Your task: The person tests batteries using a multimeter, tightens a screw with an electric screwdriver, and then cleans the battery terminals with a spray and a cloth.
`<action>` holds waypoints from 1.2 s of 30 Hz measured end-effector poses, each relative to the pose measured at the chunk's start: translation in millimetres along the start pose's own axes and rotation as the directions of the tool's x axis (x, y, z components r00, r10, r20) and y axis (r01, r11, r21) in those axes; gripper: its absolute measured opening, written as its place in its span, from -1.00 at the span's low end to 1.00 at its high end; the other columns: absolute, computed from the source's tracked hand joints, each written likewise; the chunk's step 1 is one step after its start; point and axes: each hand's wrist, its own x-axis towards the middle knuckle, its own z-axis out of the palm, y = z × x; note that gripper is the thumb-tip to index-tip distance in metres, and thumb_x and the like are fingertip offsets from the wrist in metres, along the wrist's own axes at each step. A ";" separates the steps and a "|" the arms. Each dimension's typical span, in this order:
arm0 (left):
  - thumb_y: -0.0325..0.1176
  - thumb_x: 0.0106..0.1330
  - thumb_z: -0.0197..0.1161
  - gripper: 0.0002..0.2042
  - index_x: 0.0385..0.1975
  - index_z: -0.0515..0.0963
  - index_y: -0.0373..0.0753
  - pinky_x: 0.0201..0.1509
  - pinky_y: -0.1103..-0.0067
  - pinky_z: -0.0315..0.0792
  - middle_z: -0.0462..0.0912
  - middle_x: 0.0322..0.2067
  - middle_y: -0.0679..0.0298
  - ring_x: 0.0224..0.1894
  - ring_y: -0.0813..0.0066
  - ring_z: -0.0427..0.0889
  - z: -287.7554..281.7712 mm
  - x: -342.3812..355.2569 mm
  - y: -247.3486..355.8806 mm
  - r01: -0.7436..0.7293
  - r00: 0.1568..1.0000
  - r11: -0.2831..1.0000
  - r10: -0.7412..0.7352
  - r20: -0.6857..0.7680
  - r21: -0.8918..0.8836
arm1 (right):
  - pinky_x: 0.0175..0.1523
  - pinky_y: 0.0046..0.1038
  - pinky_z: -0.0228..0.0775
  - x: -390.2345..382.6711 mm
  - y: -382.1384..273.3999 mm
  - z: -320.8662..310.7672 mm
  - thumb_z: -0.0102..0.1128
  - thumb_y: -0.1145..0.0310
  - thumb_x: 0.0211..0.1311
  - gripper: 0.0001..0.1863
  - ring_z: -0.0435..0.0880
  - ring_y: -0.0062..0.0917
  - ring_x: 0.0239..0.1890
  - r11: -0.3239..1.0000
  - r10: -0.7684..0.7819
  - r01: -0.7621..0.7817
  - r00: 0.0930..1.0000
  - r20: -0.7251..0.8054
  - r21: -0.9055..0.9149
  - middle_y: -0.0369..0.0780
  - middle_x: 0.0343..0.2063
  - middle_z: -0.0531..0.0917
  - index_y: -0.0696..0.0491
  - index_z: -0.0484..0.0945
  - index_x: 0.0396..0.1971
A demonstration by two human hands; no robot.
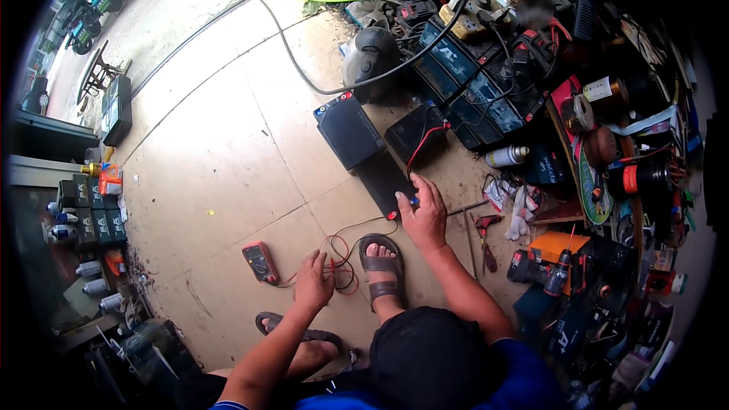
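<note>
Right hand: reaching forward, its grip closing on a small probe tip at the near end of a flat black rectangular battery that is lying on the pale tiled floor.
Left hand: resting palm down on the tangle of thin red and black test leads, fingers curling over the wires; whether it is actually pinching them I cannot tell.
Meter: a small red-cased handheld multimeter is lying face up on the floor just left of the left hand, joined to the leads.
Leads: running from the meter past the left hand and up toward the right hand at the battery.
Feet: a grey strapped sandal is sitting between the two hands, beside the wire tangle.
Other batteries: a larger black box-shaped battery with a red terminal cap is standing just beyond the flat one; a row of dark blue-topped batteries is lying further back, wired together.
Right side: a red-handled pair of pliers and an orange-and-black cordless drill are lying on the floor near the right forearm.
</note>
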 end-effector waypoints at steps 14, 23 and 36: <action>-0.39 0.20 0.47 -0.48 0.18 0.52 -0.33 0.21 0.34 0.57 0.55 0.21 -0.03 0.18 -0.01 0.61 -24.7 -18.5 -11.4 0.071 0.994 0.991 -0.079 -0.071 -0.113 | -0.20 -0.60 0.49 88.0 87.3 48.8 0.32 0.19 0.43 -0.64 0.68 -0.69 -0.28 0.502 0.505 -0.582 0.798 0.329 0.640 -0.33 -0.32 0.73 0.15 0.64 0.02; -0.43 0.19 0.44 -0.48 0.18 0.50 -0.38 0.24 0.33 0.55 0.55 0.18 -0.09 0.17 -0.07 0.60 -22.5 -26.4 -23.1 0.111 0.992 0.982 -0.120 -0.046 -0.154 | 0.03 -0.14 0.54 51.6 92.8 16.4 0.24 0.26 0.38 -0.71 0.73 -0.05 -0.08 0.952 0.306 -0.307 0.951 -0.042 -0.016 -0.02 -0.16 0.76 0.07 0.67 -0.01; -0.42 0.20 0.40 -0.61 0.05 0.59 -0.30 0.15 0.26 0.53 0.67 -0.03 0.01 0.04 -0.01 0.65 -11.5 -31.3 -51.0 0.207 0.972 0.978 -0.209 -0.105 -0.033 | 0.15 -0.26 0.53 -70.5 136.6 -5.7 0.26 0.43 0.26 -0.63 0.71 -0.21 0.03 0.893 0.431 -0.431 0.902 -0.027 -0.129 -0.06 -0.02 0.72 0.13 0.61 0.07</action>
